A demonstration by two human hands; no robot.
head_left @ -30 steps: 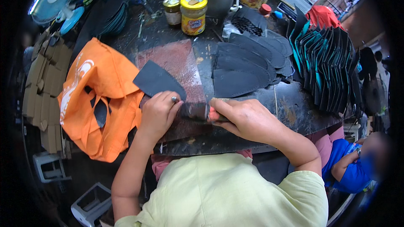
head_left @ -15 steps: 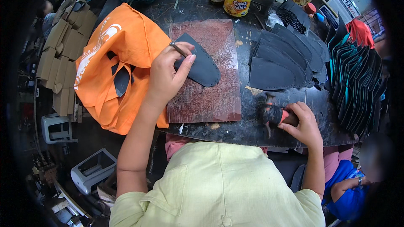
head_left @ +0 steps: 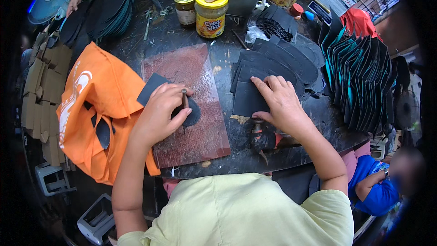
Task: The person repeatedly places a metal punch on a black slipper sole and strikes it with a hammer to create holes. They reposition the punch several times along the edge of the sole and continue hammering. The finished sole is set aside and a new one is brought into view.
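My left hand (head_left: 159,114) is closed around a thin metal punch (head_left: 184,99), held nearly upright. Its fingers rest over a black rounded piece (head_left: 195,115) with small holes along its edge, which lies on a red-brown board (head_left: 205,143) and is partly covered by the hand. My right hand (head_left: 283,105) lies with fingers spread on the front piece of a fanned stack of black rounded pieces (head_left: 246,95), thumb at its near edge. A hammer (head_left: 266,140) with a red-banded handle lies on the table below my right wrist, touched by neither hand.
An orange cloth bag (head_left: 109,82) lies left of the board. Two jars (head_left: 211,13) stand behind it. At right are upright black and teal sheets (head_left: 357,73). Another person's hand (head_left: 74,4) is beside dark stacks at far left. The table's front edge (head_left: 246,168) is close.
My right hand has let go of the hammer and moved onto the black stack. My left hand has turned the punch upright and lowered over the piece. The whole view has shifted.
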